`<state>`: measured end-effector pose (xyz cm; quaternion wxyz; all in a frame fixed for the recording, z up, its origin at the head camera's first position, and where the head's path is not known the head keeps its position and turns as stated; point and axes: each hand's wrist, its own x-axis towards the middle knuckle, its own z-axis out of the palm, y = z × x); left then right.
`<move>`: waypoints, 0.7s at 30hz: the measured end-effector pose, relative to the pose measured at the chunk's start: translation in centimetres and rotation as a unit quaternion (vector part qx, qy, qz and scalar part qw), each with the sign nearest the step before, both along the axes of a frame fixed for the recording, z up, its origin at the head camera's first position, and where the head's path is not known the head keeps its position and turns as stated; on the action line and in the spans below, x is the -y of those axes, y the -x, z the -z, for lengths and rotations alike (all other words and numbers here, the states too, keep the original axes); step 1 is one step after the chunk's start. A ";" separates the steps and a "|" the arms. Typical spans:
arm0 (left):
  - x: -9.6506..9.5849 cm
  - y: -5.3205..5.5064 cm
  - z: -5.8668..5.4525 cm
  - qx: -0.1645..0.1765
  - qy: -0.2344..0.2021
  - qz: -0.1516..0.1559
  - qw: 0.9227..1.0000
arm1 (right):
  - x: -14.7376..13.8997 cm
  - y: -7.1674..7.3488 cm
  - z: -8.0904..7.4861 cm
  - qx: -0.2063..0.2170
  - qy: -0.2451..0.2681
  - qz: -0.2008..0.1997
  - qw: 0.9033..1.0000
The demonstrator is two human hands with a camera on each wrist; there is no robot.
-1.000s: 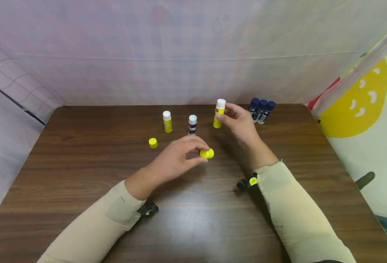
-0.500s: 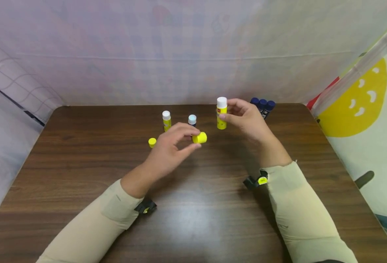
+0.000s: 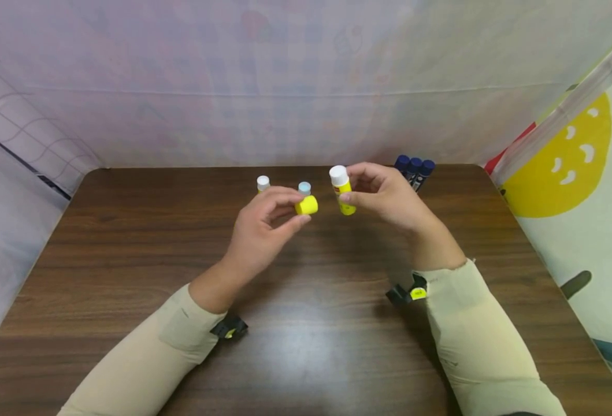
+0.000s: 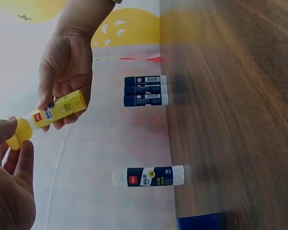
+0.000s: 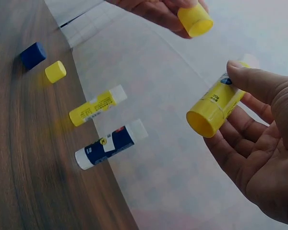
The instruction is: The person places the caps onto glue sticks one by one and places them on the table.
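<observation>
Between thumb and fingertips, my left hand (image 3: 256, 234) pinches a yellow cap (image 3: 307, 205) lying sideways in the air. My right hand (image 3: 394, 199) grips a yellow glue stick (image 3: 345, 199), its bare white top tilted toward the cap. A small gap parts the two in the head view. Behind the left hand stand an uncapped yellow glue stick (image 5: 98, 106) and an uncapped navy glue stick (image 5: 108, 146), both partly hidden in the head view. The right wrist view also has a loose yellow cap (image 5: 55, 72) and a blue cap (image 5: 33, 55) on the table.
Three capped navy glue sticks (image 4: 145, 90) stand side by side at the back right, partly behind the right hand in the head view. A pale patterned cloth (image 3: 207, 104) hangs along the back edge of the brown wooden table (image 3: 129, 248).
My left hand has moved up and slightly left with the yellow cap, covering the loose yellow cap. The glue stick in my right hand has come nearer and tilted toward the left.
</observation>
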<state>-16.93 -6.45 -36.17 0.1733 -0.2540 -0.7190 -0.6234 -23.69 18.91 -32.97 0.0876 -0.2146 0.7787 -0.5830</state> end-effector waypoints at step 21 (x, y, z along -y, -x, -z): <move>-0.1 0.0 0.0 -0.011 -0.050 0.000 0.999 | 0.7 -1.3 -0.9 -0.031 -0.067 -0.060 0.995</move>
